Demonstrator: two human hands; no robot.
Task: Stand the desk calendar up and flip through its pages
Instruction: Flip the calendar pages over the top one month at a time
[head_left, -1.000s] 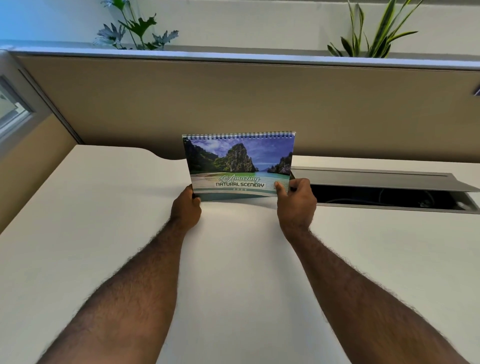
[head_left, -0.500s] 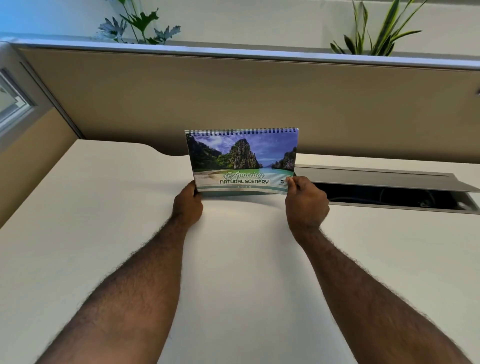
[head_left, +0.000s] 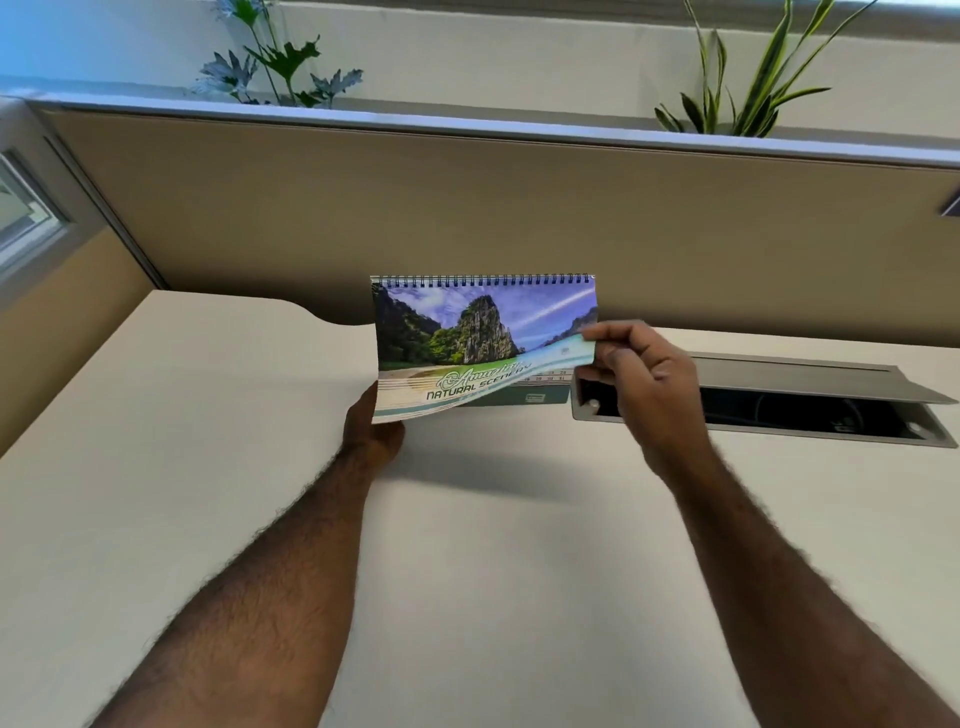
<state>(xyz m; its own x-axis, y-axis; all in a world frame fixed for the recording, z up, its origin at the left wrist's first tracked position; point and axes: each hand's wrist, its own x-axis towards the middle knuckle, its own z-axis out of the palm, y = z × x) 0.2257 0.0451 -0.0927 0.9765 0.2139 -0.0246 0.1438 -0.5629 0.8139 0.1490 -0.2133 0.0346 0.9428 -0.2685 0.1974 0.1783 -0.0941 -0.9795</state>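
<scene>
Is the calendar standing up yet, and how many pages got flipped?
Standing up looks done: the desk calendar sits upright on the desk, spiral binding on top. In hand: the right hand pinches the cover page's lower right corner and peels it up, showing date numbers beneath, while the left hand steadies the lower left corner. No page is fully flipped, so the cover and all pages behind remain.

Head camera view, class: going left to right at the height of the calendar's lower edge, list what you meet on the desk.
Left hand → desk calendar → right hand → open cable hatch.
</scene>
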